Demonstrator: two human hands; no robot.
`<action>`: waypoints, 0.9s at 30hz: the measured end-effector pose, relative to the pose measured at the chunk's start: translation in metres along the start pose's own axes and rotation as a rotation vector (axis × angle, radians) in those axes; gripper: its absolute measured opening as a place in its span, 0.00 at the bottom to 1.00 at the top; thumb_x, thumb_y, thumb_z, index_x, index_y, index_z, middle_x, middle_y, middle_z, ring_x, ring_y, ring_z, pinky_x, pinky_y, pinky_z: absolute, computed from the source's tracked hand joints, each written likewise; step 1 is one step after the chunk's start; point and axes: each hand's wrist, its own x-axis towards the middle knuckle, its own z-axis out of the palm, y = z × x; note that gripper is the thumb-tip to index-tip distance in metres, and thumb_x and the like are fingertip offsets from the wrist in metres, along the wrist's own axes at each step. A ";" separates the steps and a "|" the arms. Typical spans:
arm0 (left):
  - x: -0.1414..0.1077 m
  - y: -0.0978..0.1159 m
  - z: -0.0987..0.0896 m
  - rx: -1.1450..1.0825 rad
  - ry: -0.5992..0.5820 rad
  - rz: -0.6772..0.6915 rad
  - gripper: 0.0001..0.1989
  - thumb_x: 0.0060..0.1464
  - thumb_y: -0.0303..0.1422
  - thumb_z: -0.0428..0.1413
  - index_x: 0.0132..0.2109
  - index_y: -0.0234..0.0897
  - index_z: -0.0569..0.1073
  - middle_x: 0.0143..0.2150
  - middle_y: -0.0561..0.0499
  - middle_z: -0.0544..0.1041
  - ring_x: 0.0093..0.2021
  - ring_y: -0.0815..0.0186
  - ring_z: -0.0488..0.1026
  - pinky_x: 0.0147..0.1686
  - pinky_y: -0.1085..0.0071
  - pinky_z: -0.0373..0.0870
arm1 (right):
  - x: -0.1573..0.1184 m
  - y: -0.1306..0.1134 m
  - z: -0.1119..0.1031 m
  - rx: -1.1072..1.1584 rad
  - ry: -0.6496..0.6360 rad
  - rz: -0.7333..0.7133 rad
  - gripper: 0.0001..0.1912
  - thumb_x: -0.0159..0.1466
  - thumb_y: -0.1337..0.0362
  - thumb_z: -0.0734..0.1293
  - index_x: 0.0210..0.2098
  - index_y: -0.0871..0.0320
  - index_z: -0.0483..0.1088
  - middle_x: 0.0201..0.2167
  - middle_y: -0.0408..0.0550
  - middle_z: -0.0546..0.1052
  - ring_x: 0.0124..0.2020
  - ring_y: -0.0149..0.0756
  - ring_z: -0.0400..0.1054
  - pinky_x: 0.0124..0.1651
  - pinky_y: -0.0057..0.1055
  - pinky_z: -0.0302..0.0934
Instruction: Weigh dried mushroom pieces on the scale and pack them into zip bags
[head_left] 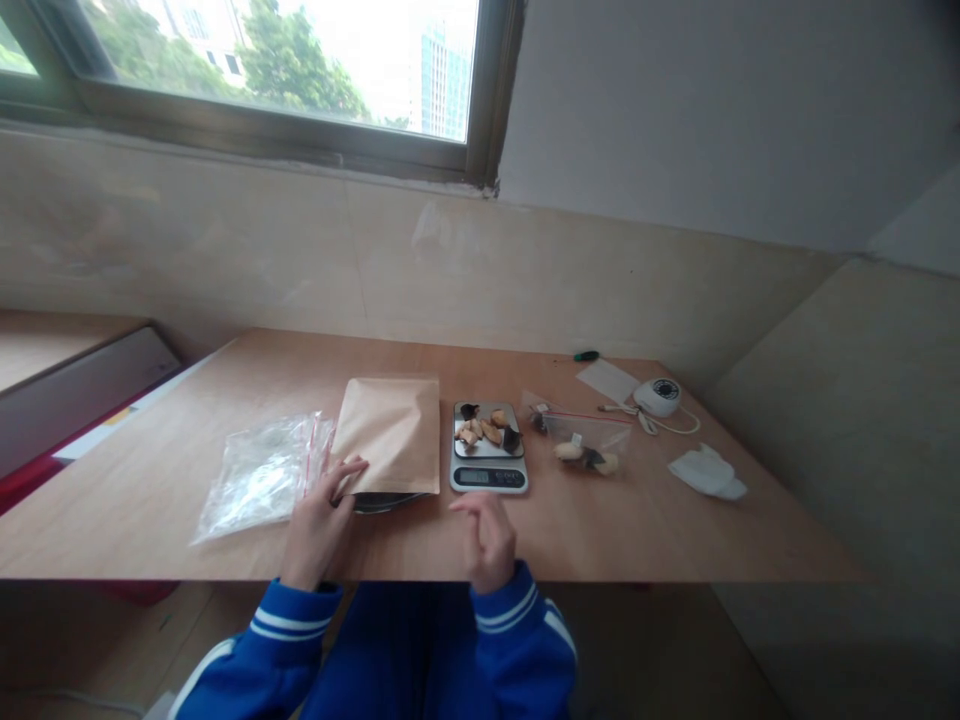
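A brown kraft paper pouch (388, 432) lies flat on the table, its lower edge towards me with a dark strip showing beneath. My left hand (319, 522) grips its lower left corner, fingers over the edge and thumb below. To the right of the pouch stands a small digital kitchen scale (491, 481). On its plate sit several beige, dried-looking pieces (481, 430) and a few dark ones. My right hand (489, 540) is just in front of the scale with curled fingers, the index bent leftward, and nothing visible in it.
Clear plastic zip bags (262, 475) lie at the left. Right of the scale rests a zip bag (586, 445) with pale and dark pieces. Farther right are a white round device (658, 396) with a cable, white paper (609, 381), a green-handled screwdriver (586, 356) and a crumpled tissue (707, 472).
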 end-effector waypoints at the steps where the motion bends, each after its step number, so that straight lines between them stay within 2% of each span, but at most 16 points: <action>1: 0.000 0.002 -0.001 -0.004 -0.018 -0.010 0.18 0.50 0.36 0.51 0.48 0.46 0.74 0.53 0.53 0.76 0.59 0.54 0.67 0.58 0.59 0.63 | -0.005 -0.013 0.010 0.044 -0.116 -0.022 0.16 0.61 0.75 0.55 0.38 0.55 0.72 0.33 0.47 0.76 0.38 0.36 0.70 0.42 0.34 0.67; 3: -0.002 0.009 -0.004 0.012 -0.037 -0.025 0.18 0.49 0.38 0.52 0.48 0.47 0.75 0.52 0.54 0.77 0.56 0.54 0.70 0.52 0.62 0.68 | -0.012 -0.033 0.030 0.047 -0.283 -0.046 0.23 0.59 0.77 0.54 0.47 0.57 0.71 0.44 0.50 0.76 0.48 0.37 0.69 0.50 0.36 0.66; 6: -0.003 0.025 -0.012 0.066 -0.009 -0.035 0.17 0.49 0.39 0.53 0.47 0.48 0.76 0.47 0.56 0.80 0.48 0.55 0.75 0.46 0.66 0.71 | -0.010 -0.045 0.053 -0.071 -0.397 -0.053 0.28 0.58 0.78 0.54 0.55 0.62 0.66 0.52 0.54 0.73 0.54 0.40 0.65 0.55 0.39 0.65; 9: -0.004 0.043 -0.019 0.109 0.025 -0.023 0.15 0.50 0.39 0.54 0.45 0.49 0.77 0.41 0.56 0.81 0.41 0.57 0.78 0.43 0.67 0.71 | 0.002 -0.046 0.064 -0.243 -0.442 -0.014 0.27 0.58 0.77 0.56 0.57 0.65 0.64 0.50 0.58 0.73 0.51 0.45 0.66 0.50 0.40 0.67; 13: -0.008 0.062 -0.020 0.140 0.099 -0.080 0.13 0.50 0.40 0.55 0.43 0.50 0.78 0.38 0.57 0.82 0.38 0.57 0.78 0.39 0.67 0.71 | 0.018 -0.048 0.072 -0.462 -0.463 0.042 0.20 0.60 0.74 0.60 0.52 0.67 0.68 0.44 0.63 0.75 0.46 0.51 0.68 0.46 0.45 0.66; 18: -0.015 0.072 -0.016 -0.157 0.192 -0.136 0.12 0.49 0.42 0.57 0.39 0.45 0.79 0.39 0.54 0.82 0.43 0.58 0.78 0.45 0.66 0.73 | 0.026 -0.056 0.072 -0.519 -0.573 0.081 0.13 0.64 0.72 0.60 0.44 0.66 0.72 0.41 0.60 0.76 0.45 0.48 0.69 0.48 0.43 0.65; 20: -0.016 0.074 -0.015 -0.246 0.209 -0.163 0.12 0.47 0.41 0.59 0.37 0.42 0.79 0.39 0.53 0.82 0.43 0.58 0.78 0.46 0.66 0.73 | 0.026 -0.061 0.067 -0.532 -0.624 0.096 0.14 0.65 0.72 0.60 0.47 0.66 0.71 0.43 0.59 0.76 0.46 0.46 0.68 0.48 0.40 0.65; 23: -0.016 0.077 -0.016 -0.286 0.216 -0.177 0.11 0.46 0.40 0.59 0.36 0.42 0.79 0.39 0.52 0.82 0.44 0.58 0.78 0.47 0.65 0.74 | 0.026 -0.068 0.058 -0.550 -0.642 0.088 0.18 0.65 0.74 0.59 0.54 0.64 0.67 0.49 0.56 0.74 0.50 0.44 0.66 0.49 0.38 0.65; 27: -0.014 0.080 -0.019 -0.273 0.222 -0.162 0.10 0.47 0.39 0.58 0.36 0.42 0.79 0.40 0.52 0.82 0.45 0.59 0.78 0.49 0.65 0.73 | 0.025 -0.068 0.051 -0.615 -0.601 0.050 0.17 0.66 0.73 0.59 0.52 0.62 0.69 0.47 0.54 0.75 0.52 0.46 0.64 0.58 0.45 0.58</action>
